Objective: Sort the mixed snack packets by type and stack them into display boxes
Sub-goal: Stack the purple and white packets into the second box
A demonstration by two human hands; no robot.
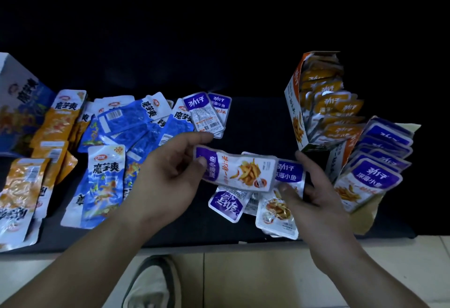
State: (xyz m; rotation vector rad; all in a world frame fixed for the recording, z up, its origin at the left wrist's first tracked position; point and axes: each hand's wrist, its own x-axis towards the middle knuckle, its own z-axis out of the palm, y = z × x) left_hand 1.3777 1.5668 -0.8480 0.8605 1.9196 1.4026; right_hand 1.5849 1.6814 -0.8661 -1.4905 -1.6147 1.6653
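left hand (170,176) pinches a purple fish packet (241,173), right hand (319,193) grips a packet bundle (289,172) beside the purple display box (339,161); i square edges first.

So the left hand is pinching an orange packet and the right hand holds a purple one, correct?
Not quite. The head view shows the left hand pinching a purple packet, not an orange one; the right hand does hold a second purple packet.
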